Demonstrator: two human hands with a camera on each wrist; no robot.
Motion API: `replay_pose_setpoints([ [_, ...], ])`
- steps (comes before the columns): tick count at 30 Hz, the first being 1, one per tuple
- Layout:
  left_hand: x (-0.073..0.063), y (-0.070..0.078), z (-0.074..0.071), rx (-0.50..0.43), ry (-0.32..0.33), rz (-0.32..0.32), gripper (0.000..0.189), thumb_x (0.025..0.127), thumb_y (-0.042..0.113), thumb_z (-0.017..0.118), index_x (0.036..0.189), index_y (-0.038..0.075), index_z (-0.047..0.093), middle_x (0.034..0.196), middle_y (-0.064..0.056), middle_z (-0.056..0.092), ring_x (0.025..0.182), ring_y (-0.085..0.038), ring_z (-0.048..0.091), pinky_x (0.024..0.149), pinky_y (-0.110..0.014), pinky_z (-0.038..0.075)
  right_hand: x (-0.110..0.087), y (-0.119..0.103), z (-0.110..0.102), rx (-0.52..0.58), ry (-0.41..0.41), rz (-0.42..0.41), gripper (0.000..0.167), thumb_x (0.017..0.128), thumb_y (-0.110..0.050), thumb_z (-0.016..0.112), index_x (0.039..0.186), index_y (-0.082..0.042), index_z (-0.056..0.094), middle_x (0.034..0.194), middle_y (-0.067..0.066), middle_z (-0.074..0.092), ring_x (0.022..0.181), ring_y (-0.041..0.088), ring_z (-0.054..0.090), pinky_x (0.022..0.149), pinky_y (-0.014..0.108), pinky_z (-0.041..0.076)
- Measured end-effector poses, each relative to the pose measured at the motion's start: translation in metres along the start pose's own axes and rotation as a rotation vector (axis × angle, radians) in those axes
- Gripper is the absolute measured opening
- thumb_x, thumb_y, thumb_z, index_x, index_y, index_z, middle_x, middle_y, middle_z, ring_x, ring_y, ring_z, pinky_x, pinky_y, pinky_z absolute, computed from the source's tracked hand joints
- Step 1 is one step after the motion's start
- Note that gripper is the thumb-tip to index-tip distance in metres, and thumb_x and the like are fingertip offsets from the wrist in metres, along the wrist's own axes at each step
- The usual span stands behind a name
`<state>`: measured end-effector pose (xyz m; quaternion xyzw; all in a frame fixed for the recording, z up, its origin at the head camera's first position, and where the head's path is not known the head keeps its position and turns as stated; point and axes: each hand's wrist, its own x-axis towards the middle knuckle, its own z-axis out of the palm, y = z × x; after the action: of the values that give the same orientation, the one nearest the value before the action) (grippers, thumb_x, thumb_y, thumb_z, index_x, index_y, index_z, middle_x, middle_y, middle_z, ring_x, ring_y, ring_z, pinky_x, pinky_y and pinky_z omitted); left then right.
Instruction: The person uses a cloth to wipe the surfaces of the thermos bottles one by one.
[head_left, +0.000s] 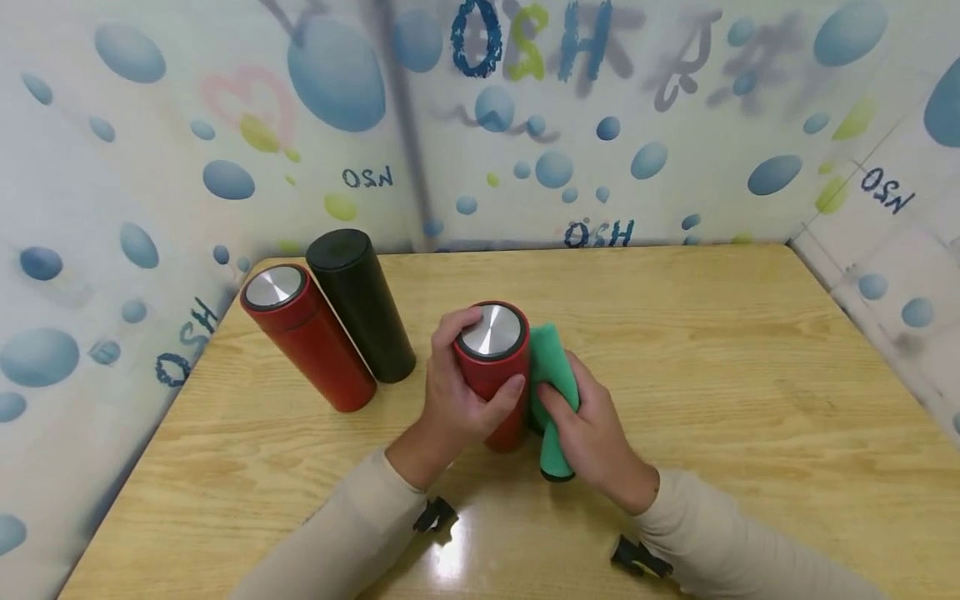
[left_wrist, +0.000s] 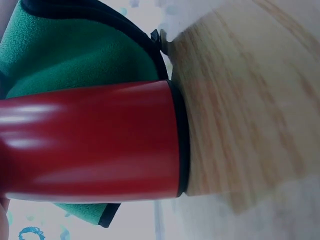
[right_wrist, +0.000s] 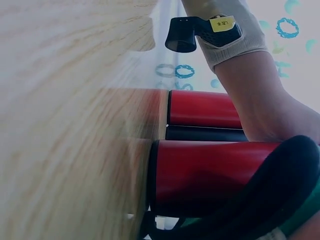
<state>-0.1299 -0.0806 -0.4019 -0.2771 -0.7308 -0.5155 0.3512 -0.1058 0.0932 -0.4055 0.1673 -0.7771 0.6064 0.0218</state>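
Note:
A red thermos flask [head_left: 489, 372] with a shiny metal top stands upright in front of me. My left hand [head_left: 456, 396] grips it near the top, thumb across the front and fingers round the left side. In my right hand [head_left: 602, 433] is a folded green cloth [head_left: 553, 362] with black edging, pinched by the thumb and held along the flask's right side. The left wrist view shows the red flask [left_wrist: 95, 145] with its black base on the table and the green cloth [left_wrist: 85, 55] behind it. In the right wrist view, black edging [right_wrist: 285, 175] covers part of the flask.
To the left, another red flask [head_left: 326, 354] and a black flask [head_left: 367, 308] stand side by side on the wooden table [head_left: 712, 358]. A patterned backdrop [head_left: 630, 125] rises behind the table and along both sides. Small black cameras [head_left: 641, 557] sit at both wrists.

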Motion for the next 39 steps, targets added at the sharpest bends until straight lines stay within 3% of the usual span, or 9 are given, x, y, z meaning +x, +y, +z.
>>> replay_pose_setpoints([
  [12, 0.001, 0.001, 0.0, -0.002, 0.0, 0.014, 0.071, 0.093, 0.052, 0.058, 0.13, -0.002, 0.032, 0.119, -0.024, 0.057, 0.105, -0.033, 0.063, 0.088, -0.041, 0.059, 0.0, 0.001, 0.001, 0.006, -0.006, -0.005, 0.039, 0.1, -0.006, 0.053, 0.139, -0.012, 0.052, 0.125, 0.008, 0.065, 0.11, 0.02, 0.06, 0.094, 0.032, 0.053],
  [30, 0.001, 0.001, -0.001, -0.002, -0.014, -0.007, 0.072, 0.093, 0.054, 0.057, 0.132, -0.002, 0.031, 0.121, -0.023, 0.056, 0.107, -0.032, 0.062, 0.089, -0.04, 0.059, 0.001, 0.006, 0.003, 0.008, -0.068, 0.008, 0.044, 0.101, -0.006, 0.051, 0.143, -0.014, 0.047, 0.132, 0.007, 0.062, 0.114, 0.02, 0.058, 0.1, 0.038, 0.051],
  [39, 0.001, 0.001, -0.001, -0.013, -0.007, -0.012, 0.073, 0.093, 0.054, 0.057, 0.133, -0.002, 0.031, 0.121, -0.023, 0.057, 0.107, -0.032, 0.062, 0.09, -0.039, 0.058, 0.002, 0.014, 0.005, 0.011, -0.111, 0.013, 0.045, 0.102, -0.006, 0.047, 0.146, -0.014, 0.044, 0.135, 0.008, 0.06, 0.115, 0.023, 0.058, 0.102, 0.051, 0.049],
])
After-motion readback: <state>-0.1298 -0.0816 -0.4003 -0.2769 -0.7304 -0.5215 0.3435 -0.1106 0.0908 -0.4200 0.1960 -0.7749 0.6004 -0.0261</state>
